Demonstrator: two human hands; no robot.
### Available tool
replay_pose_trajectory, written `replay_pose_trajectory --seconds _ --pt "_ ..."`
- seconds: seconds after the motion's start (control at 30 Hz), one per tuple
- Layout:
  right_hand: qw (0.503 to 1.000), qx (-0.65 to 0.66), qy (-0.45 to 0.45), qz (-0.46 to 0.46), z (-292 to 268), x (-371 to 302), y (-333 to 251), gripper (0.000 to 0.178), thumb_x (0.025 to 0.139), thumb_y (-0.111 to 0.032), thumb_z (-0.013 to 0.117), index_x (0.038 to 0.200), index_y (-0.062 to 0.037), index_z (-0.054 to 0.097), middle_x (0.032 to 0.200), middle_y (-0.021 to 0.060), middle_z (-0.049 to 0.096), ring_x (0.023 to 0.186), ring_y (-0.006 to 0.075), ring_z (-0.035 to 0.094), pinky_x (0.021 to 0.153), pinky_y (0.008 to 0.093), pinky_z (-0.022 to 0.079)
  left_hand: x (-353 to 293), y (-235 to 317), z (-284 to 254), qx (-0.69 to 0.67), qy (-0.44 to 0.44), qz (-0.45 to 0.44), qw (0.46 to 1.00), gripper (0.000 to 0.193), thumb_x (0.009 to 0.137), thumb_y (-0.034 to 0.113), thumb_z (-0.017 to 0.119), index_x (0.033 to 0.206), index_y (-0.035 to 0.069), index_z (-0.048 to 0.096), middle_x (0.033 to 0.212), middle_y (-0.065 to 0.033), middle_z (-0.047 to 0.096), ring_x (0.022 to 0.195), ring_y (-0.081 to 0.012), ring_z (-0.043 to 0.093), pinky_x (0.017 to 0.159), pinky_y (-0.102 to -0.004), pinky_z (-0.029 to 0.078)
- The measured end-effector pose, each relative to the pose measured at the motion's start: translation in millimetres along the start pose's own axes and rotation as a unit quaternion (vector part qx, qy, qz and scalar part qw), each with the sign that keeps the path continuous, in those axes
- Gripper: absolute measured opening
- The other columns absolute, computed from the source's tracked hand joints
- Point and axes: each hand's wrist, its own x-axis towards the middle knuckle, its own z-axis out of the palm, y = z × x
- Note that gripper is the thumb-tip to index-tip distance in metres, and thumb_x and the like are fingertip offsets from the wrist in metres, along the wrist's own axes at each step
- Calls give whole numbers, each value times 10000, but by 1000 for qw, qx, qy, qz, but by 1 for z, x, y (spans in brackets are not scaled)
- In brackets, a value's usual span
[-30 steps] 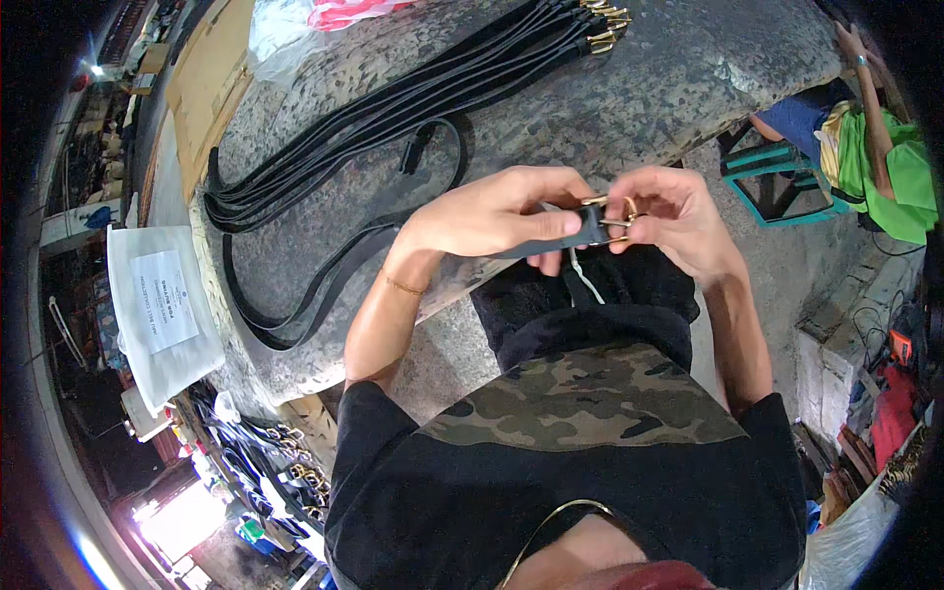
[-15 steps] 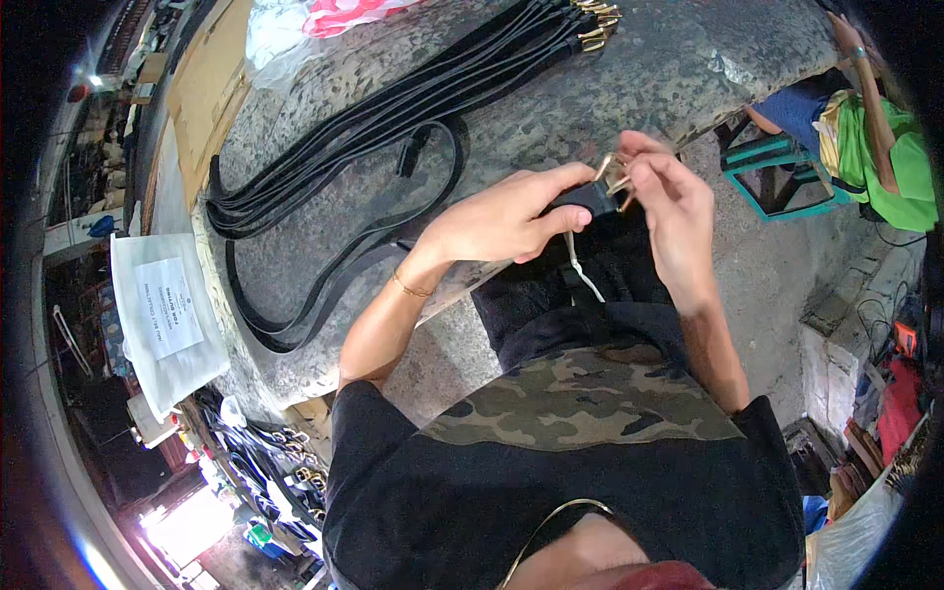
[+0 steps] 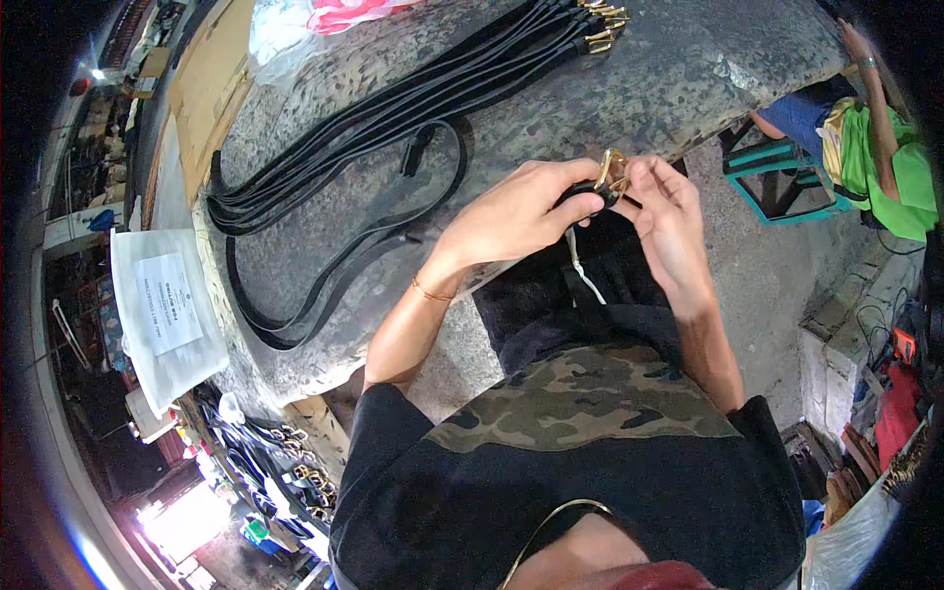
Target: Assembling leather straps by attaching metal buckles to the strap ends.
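Note:
My left hand grips the end of a black belt strap near the edge of a grey stone-like table. A gold buckle sits on that strap end, and the fingers of my right hand pinch it from the right. Both hands meet just above my lap. A loose black belt curls on the table left of my hands. A bundle of several black belts with gold buckles lies across the far side of the table.
A white plastic bag with a paper label lies at the table's left end, beside a cardboard sheet. A pink bag lies at the far edge. Another person in green sits by a teal stool at right.
Both hands have lifted slightly up toward the table edge with the strap end. The gold buckle now shows more clearly between the fingertips.

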Motion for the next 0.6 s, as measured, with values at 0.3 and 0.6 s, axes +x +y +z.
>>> replay_pose_trajectory --seconds 0.3,0.6 --pt "929 -257 -259 63 -19 19 -61 239 943 -105 608 1135 34 641 889 49 667 787 106 623 693 226 511 1 4 0 96 -28 47 994 252 927 154 559 1110 -16 597 899 -177 637 821 -332 636 760 -391 485" --pt "924 -310 -44 -217 -5 -15 10 159 887 19 642 1025 94 665 844 107 700 714 124 663 627 254 543 -11 11 18 184 81 -35 979 272 955 210 549 1105 -14 583 883 -202 640 698 -303 644 646 -391 492"
